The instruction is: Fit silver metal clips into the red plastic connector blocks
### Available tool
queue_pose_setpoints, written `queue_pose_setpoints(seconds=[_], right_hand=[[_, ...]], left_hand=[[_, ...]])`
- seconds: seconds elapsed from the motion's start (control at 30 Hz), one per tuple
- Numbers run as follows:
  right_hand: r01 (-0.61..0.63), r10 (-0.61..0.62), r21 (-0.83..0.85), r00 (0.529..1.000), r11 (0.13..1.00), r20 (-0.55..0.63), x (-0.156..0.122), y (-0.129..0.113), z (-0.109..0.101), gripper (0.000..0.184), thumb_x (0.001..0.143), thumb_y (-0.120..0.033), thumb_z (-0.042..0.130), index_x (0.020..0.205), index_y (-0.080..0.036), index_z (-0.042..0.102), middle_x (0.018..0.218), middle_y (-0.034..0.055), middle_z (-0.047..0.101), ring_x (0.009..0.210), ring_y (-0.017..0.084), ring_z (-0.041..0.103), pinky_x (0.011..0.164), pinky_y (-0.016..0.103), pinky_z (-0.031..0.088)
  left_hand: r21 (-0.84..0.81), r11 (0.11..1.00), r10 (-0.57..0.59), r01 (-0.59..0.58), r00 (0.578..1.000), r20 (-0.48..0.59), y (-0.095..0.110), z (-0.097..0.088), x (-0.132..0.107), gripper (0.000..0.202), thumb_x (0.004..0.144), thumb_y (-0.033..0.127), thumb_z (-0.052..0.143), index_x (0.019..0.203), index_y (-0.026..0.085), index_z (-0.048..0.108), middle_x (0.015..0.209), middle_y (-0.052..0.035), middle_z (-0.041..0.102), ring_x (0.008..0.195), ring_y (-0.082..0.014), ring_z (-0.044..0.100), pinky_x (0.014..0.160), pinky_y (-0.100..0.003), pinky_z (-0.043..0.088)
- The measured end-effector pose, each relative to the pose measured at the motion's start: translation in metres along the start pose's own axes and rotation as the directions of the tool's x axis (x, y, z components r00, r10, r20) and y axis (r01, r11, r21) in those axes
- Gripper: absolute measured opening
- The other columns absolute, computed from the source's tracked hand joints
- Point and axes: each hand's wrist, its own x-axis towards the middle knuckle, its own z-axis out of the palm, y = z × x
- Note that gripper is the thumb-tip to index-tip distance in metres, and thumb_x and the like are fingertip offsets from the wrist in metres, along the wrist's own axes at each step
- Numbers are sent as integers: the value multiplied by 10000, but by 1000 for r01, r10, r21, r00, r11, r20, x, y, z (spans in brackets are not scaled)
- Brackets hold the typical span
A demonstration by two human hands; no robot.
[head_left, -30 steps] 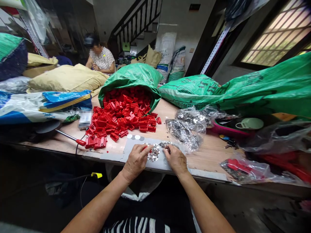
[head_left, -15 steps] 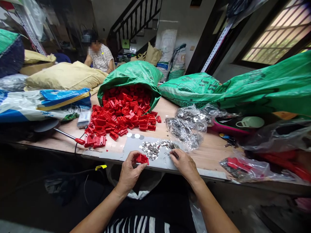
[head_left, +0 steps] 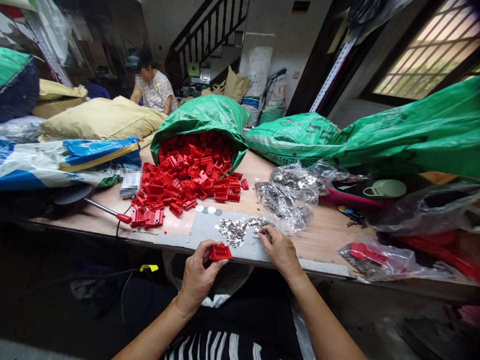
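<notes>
My left hand (head_left: pixel 198 267) grips a red plastic part (head_left: pixel 220 252), a small box-like housing with its hollow side facing up, just over the table's front edge. My right hand (head_left: pixel 279 248) is at the right end of a loose pile of small shiny metal pieces (head_left: pixel 231 231). Its thumb and forefinger are pinched together, and whatever is between them is too small to make out. Behind my left hand, a big heap of similar red parts (head_left: pixel 180 182) spills from the mouth of a green woven sack (head_left: pixel 210 112).
Clear bags of metal pieces (head_left: pixel 283 207) lie right of the pile. A red-handled tool (head_left: pixel 122 217) lies at the left. Farther right are a light cup (head_left: pixel 386 188) and a bag with red parts (head_left: pixel 369 254). A person (head_left: pixel 155 90) sits behind the sacks.
My left hand has turned the red part so more of its hollow shows. My right hand has shifted slightly left and up along the metal pieces.
</notes>
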Motion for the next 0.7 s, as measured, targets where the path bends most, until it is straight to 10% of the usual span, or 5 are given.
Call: queue_pose_setpoints(seconds=[0.23, 0.7], right_hand=[[141, -192, 374, 976, 917, 102, -24, -51, -9, 112, 881, -290, 527, 854, -201, 590, 738, 3, 640, 617, 130, 561, 578, 221, 432], [344, -398, 353, 912, 870, 93, -35, -75, 4, 115, 872, -142, 500, 861, -217, 586, 775, 27, 609, 728, 161, 578, 678, 269, 462]], left_hand=[[236, 957, 184, -167, 982, -51, -1, -2, -3, 335, 807, 209, 651, 1125, 235, 551, 1073, -52, 698, 949, -188, 687, 849, -304, 552], [324, 874, 378, -362, 926, 12, 5, -1, -8, 437, 793, 77, 598, 1187, 259, 552, 1104, -55, 699, 1031, -205, 661, 911, -328, 540]])
